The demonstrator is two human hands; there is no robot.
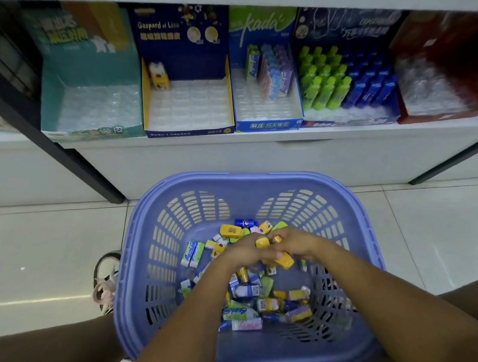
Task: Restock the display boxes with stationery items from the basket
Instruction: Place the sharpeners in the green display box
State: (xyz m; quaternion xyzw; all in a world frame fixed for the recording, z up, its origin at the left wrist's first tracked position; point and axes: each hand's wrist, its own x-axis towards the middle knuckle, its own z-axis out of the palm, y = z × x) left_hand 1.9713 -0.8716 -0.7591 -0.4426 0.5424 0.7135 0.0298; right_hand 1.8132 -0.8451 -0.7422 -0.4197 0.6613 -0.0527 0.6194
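Five display boxes (184, 133) stand on the far shelf (347, 151); in one near basket (192, 177), left hand (242, 253) and right hand (294, 244) both grip yellow erasers (262, 242)

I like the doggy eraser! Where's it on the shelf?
In the head view, the doggy eraser stands in the back left corner of the yellow-edged blue box, second from the left, beside the teal box.

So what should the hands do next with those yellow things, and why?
Probably lift the yellow pieces out of the basket and carry them up to the navy Gaspard et Lisa box. The left hand and right hand already grip them, and only one matching yellow piece stands in that box's tray.
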